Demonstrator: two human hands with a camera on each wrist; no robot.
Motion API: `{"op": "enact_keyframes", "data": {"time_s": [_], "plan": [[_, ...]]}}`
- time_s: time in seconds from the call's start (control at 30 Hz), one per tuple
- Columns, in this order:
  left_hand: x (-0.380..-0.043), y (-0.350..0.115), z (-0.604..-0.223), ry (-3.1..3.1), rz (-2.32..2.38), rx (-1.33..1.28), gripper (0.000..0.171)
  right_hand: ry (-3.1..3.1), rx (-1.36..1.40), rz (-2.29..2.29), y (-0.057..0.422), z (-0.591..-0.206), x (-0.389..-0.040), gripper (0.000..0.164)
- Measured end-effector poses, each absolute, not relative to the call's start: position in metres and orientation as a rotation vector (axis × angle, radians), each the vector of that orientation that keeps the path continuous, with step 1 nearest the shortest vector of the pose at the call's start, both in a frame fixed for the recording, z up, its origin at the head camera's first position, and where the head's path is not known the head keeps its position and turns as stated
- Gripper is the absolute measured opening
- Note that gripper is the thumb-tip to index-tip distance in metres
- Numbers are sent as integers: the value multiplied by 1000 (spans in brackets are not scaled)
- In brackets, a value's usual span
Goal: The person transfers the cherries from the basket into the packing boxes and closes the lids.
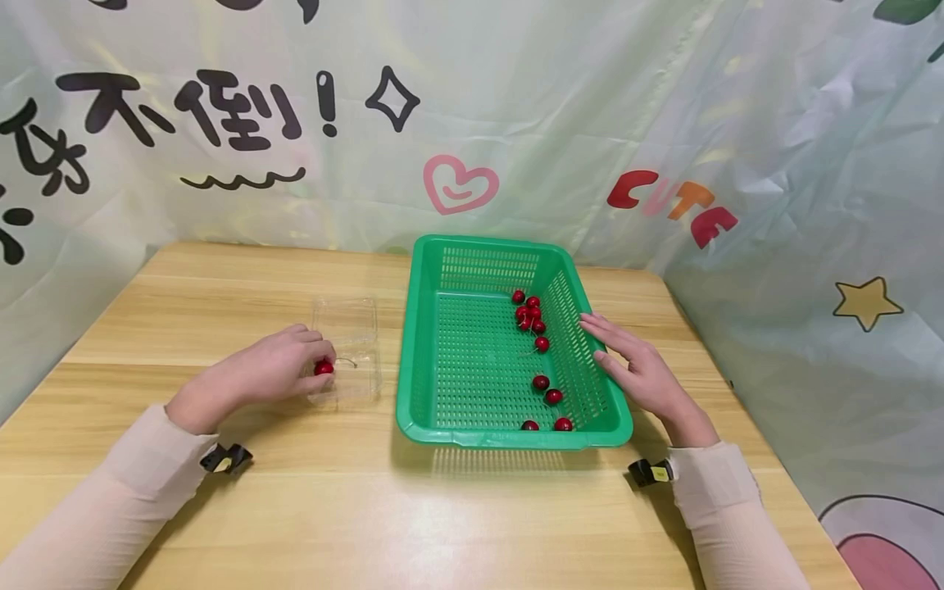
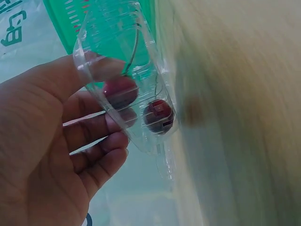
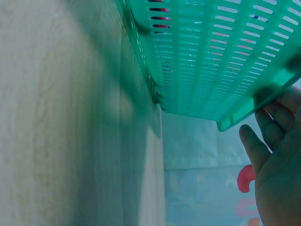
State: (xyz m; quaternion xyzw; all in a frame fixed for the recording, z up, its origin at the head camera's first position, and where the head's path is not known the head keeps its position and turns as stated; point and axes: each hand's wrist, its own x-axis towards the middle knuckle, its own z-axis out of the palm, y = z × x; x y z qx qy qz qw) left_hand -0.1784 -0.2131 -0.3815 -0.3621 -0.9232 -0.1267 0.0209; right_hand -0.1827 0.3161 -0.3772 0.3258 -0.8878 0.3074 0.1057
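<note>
My left hand (image 1: 276, 365) pinches a red cherry (image 1: 323, 367) with a thin stem, inside a clear plastic box (image 1: 361, 381) whose lid is folded back. In the left wrist view that cherry (image 2: 121, 90) shows between the fingertips, through the clear wall. Closer to the box's floor a second dark red round shape appears; I cannot tell whether it is another cherry or a reflection. The fingers of my right hand (image 1: 634, 365), fairly straight, rest on the right rim of a green slotted basket (image 1: 408, 344). Several red cherries (image 1: 541, 383) lie along the basket's right side.
Basket and box stand side by side on a light wooden table (image 1: 324, 500), the box on the left. A pale printed cloth (image 1: 531, 147) hangs behind the table and along its sides. Each wrist carries a small black camera (image 1: 226, 459).
</note>
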Motion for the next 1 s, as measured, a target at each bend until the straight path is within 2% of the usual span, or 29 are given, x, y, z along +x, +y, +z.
{"op": "enact_keyframes", "data": {"time_s": [0.67,1.0], "plan": [[-180,-214,-385,-2848,-311,-1168,11,-2622,951,919,316,-379,-181,49],[-181,-217,-380,-2862,-343,-1103,10,-2617,958,908,316,-379,-183,50]]}}
